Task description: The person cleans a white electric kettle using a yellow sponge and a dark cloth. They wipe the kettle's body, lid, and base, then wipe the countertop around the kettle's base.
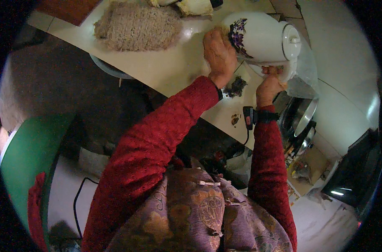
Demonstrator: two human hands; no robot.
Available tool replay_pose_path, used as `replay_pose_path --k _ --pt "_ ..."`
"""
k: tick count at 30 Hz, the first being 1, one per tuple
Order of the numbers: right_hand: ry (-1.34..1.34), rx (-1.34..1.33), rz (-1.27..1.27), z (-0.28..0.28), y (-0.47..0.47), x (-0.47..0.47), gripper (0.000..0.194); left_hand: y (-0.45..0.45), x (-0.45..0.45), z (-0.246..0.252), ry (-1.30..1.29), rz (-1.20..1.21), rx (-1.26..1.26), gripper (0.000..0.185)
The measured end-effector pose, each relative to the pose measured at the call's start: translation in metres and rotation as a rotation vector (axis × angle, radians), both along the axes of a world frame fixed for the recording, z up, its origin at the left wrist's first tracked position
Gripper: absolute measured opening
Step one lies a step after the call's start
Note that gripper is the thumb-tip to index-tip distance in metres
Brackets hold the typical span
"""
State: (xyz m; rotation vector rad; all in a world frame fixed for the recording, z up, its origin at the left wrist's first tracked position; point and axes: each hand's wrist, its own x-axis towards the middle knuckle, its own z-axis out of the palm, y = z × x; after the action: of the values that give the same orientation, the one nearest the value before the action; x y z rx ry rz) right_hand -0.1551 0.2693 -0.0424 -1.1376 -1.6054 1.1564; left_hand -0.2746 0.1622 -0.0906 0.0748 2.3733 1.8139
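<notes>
A white porcelain teapot (260, 37) with a purple floral pattern lies tilted across the upper right, its knobbed lid (293, 39) towards the right. My right hand (269, 88) grips the teapot's handle from below. At the teapot's other end, my left hand (220, 55) rests against its base, the fingers partly hidden. Dark wet clumps (236, 86), like used tea leaves, lie on the pale tiled counter (165, 74) under the hands, with a smaller brown patch (235, 119) nearer to me.
A brown knitted mat (140, 26) lies on the counter at the upper left. Metal pans (306, 116) stand beside my right forearm, near a white wall (342, 69). Clear plastic (307, 72) is behind the teapot's handle. A green rounded surface (33, 151) is at the far left.
</notes>
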Motion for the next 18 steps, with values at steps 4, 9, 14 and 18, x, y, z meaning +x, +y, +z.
replay_pose_path --k 4,9,14,18 --pt "0.058 -0.004 0.059 0.001 0.000 0.002 0.019 -0.027 0.027 0.007 -0.119 -0.177 0.081 0.024" --pt "-0.108 0.002 0.011 -0.001 0.001 0.005 0.018 -0.038 -0.006 0.006 -0.135 -0.128 0.213 0.032" --pt "0.054 -0.013 0.098 -0.003 0.001 0.004 0.015 -0.010 -0.028 0.051 0.309 -0.264 0.244 0.043" --pt "-0.024 0.015 0.099 -0.001 -0.003 0.005 0.014 0.001 -0.016 0.071 0.705 -0.369 0.404 0.044"
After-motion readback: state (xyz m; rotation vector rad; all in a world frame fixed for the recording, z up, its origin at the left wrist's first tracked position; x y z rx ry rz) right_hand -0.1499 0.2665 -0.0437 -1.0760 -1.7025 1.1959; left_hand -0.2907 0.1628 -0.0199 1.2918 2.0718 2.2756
